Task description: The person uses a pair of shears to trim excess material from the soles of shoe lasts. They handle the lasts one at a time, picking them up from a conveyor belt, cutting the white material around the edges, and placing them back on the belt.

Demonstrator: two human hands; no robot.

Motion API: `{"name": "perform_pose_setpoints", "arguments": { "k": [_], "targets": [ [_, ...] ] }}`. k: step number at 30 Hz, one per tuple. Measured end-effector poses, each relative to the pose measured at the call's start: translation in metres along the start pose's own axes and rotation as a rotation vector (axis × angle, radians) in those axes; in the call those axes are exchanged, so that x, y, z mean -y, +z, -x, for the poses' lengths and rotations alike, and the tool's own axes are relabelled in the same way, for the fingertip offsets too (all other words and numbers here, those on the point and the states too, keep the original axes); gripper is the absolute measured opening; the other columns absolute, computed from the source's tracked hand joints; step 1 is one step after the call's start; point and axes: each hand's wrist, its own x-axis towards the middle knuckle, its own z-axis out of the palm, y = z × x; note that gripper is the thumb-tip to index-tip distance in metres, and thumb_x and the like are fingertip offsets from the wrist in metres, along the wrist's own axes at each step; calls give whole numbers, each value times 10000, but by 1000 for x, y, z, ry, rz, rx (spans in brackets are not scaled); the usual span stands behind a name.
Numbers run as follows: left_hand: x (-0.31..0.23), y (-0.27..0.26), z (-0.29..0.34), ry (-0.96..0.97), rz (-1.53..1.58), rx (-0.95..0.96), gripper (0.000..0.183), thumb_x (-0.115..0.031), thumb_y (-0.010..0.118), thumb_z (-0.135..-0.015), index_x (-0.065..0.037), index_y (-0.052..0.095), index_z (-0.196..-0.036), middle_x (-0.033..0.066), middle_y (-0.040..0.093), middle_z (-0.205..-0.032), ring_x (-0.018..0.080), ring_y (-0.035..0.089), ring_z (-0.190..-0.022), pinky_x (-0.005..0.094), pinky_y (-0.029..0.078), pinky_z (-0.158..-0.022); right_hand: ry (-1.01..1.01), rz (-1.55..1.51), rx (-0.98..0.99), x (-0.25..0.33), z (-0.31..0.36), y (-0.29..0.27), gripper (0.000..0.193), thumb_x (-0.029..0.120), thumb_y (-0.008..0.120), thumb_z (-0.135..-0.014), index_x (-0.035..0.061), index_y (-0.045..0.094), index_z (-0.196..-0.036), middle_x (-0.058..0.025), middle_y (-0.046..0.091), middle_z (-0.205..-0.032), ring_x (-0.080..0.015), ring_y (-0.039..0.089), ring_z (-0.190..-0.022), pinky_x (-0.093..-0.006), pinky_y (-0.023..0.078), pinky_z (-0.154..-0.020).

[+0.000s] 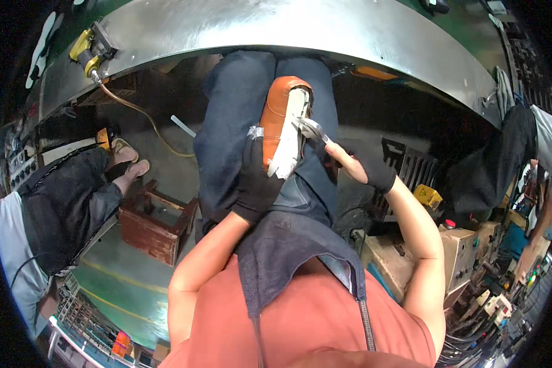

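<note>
A brown leather shoe (278, 101) rests on my lap with its whitish underside (286, 146) turned up and toward the right. Wrapped round its near left side is my left hand (256, 184), in a black glove. My right hand (365, 164), in a black glove that leaves fingertips bare, is closed on metal pincers (313, 130). The jaws of the pincers touch or nearly touch the right edge of the shoe's underside. A small silvery piece (256, 131) shows at the left hand's fingertips. Dark cloth (239, 92) covers my legs under the shoe.
A curved-looking metal table (325, 30) spans the far side. On its left lies a yellow air tool (87, 54) with a hose (138, 109). A brown wooden stool (150, 230) and a seated person (67, 208) are at left. Boxes (457, 251) stand at right.
</note>
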Motion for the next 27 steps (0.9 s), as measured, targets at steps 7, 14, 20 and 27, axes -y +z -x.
{"name": "perform_pose_setpoints", "arguments": {
  "k": [7, 14, 20, 27],
  "targets": [
    [-33, -18, -48, 21, -185, -59, 560, -258, 635, -835, 91, 471, -1241, 305, 599, -1085, 430, 615, -946, 441, 502, -817, -108, 159, 139, 39, -20, -53, 435, 400, 519, -928, -17, 623, -862, -210, 574, -665, -269, 559, -550, -369, 440, -558],
    [-17, -28, -46, 133, -296, 81, 502, -237, 563, -866, 102, 448, -1217, 297, 614, -990, 398, 644, -848, 437, 523, -706, -270, 464, 193, 75, -39, -57, 449, 344, 528, -943, -33, 564, -703, -211, 480, -580, -303, 464, -489, -381, 397, -513],
    [-17, -35, -51, 128, -218, 84, 539, -242, 609, -835, 102, 444, -1215, 279, 621, -944, 383, 649, -823, 419, 525, -684, -207, 155, 162, 98, -35, -45, 497, 399, 493, -942, -57, 594, -772, -288, 532, -707, -418, 564, -602, -442, 441, -557],
    [-22, -39, -60, 226, -246, -17, 485, -269, 622, -821, 66, 504, -1151, 198, 623, -704, 340, 633, -582, 403, 503, -514, -26, 162, 231, 62, -17, -55, 455, 381, 493, -948, -42, 596, -817, -256, 570, -710, -334, 586, -599, -404, 441, -578]
  ]
}}
